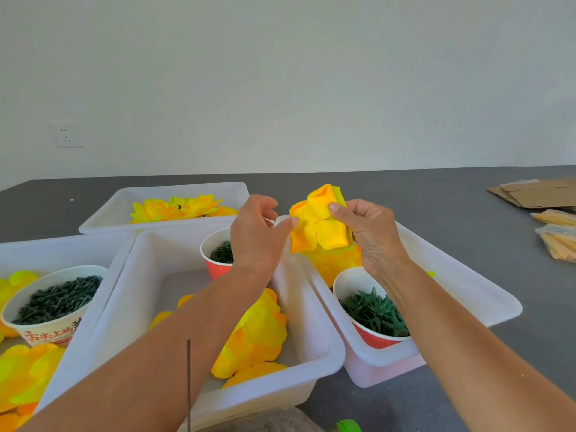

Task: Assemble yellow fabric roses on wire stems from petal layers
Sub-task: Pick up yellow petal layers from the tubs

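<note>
**Petal layer held up between two hands**

A four-lobed yellow-orange fabric petal layer [318, 224] is held above the white plastic trays [311, 353], the right hand [371, 235] pinching its right side between thumb and curled fingers, the left hand [258, 235] nipping its left edge with thumb and forefinger. The soft lobes curl and fold at their tips around a small centre. A slack pinch could let the limp cloth slip into the tray below the fingers. The thin dark wire stem [189, 381] stands near the left forearm, well apart from the fingers.
</note>
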